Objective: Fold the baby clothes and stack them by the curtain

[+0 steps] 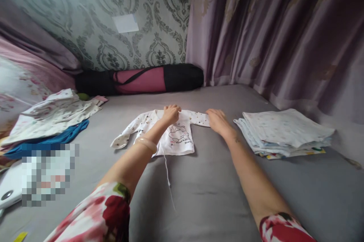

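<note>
From my remote view, my left hand (171, 114) is bending over the neckline of the small white shirt (181, 135), though I cannot tell whether its fingers are pinching or only pressing. My right fingers (218, 113) are grasping the sleeve end. The shirt is lying on the bed (210, 192), under and between both hands. A folded stack (284, 130) is sitting right of my right fingers; a rolled bag (142, 80) is lying beyond them.
</note>
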Demonstrator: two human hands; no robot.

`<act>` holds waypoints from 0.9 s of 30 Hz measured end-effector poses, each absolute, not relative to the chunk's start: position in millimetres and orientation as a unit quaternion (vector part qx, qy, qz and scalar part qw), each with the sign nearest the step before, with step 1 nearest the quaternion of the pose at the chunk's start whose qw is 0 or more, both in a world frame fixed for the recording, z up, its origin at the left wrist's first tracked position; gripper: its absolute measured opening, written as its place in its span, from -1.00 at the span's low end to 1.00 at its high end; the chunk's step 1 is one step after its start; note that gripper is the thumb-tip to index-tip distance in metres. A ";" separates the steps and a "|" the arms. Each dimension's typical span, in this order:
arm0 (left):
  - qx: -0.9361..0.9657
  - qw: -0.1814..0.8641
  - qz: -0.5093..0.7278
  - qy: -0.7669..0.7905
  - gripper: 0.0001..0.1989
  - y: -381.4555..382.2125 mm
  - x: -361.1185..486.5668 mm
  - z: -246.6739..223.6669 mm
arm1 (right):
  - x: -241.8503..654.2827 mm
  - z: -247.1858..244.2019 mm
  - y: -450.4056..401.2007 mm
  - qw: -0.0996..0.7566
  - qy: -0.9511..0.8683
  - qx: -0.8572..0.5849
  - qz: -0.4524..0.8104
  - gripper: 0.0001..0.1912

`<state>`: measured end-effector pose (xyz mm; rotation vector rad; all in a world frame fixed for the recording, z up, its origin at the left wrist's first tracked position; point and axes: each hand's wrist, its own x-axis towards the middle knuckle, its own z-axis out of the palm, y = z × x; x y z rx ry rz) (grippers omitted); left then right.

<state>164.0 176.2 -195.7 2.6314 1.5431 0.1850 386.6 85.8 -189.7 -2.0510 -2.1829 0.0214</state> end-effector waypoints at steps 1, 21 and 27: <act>0.875 0.052 0.065 0.477 -0.67 175.3 169.0 -198.9 | 377.8 -197.5 89.5 0.092 -0.741 -0.665 0.018 -0.52; 0.864 0.138 0.044 0.483 -0.41 166.5 194.6 -244.5 | 356.1 -243.1 89.5 0.029 -0.608 -0.793 0.034 -0.36; 0.860 0.177 0.174 0.445 -0.46 160.2 152.6 -217.6 | 361.1 -246.9 86.3 0.029 -0.614 -0.789 -0.020 -0.40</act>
